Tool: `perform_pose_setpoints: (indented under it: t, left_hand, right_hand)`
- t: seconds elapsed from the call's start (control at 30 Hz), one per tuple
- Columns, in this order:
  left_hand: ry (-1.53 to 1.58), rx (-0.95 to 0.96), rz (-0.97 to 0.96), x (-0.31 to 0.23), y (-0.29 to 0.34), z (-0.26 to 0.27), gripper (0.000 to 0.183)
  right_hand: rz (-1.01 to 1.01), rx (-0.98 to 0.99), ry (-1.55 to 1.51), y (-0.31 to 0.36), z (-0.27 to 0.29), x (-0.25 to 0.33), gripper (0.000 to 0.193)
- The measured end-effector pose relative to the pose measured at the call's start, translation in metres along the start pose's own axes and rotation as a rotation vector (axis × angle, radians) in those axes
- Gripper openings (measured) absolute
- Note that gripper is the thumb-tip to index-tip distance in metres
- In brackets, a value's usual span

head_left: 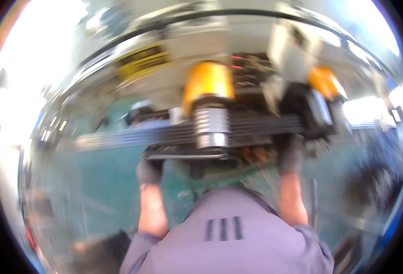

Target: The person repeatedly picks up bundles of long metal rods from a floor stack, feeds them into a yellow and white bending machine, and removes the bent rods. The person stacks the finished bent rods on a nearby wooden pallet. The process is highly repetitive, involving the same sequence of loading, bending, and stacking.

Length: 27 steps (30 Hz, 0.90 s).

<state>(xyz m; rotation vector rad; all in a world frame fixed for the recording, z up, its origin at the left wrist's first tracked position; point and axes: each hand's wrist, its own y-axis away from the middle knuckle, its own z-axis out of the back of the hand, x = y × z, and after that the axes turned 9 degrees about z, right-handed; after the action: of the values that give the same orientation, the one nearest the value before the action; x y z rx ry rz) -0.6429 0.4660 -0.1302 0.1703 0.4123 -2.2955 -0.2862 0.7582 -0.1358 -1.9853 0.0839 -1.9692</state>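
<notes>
Head view blurs left hand (149, 171) and right hand (289, 154); fingers apart or clamped, cannot tell.

floor (103, 178): green, blurred | white glare (41, 50): upper left, upper right

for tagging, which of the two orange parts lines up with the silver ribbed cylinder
The middle orange part, pictured directly above the silver cylinder; the other orange part sits farther right.
</notes>
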Motion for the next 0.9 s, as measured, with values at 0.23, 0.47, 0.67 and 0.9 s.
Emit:
perform_pose_setpoints:
  t: [0.23,0.47,0.67,0.9]
  left_hand:
    - [2.172,0.078,0.864,0.019,0.003,-0.012,0.023]
    - [1.95,-0.206,0.935,0.03,-0.038,0.082,0.045]
    - [1.892,-0.374,0.791,0.022,-0.07,0.13,0.039]
    - [1.546,-0.507,0.404,-0.067,-0.11,0.217,0.034]
  right_hand:
    - [-0.211,0.051,-1.026,-0.047,0.004,0.009,0.049]
    - [-0.252,-0.04,-0.975,-0.069,-0.001,0.007,0.036]
    - [-0.332,-0.179,-0.825,-0.068,-0.01,0.019,0.035]
    - [-0.355,-0.239,-0.831,-0.073,-0.009,0.012,0.035]
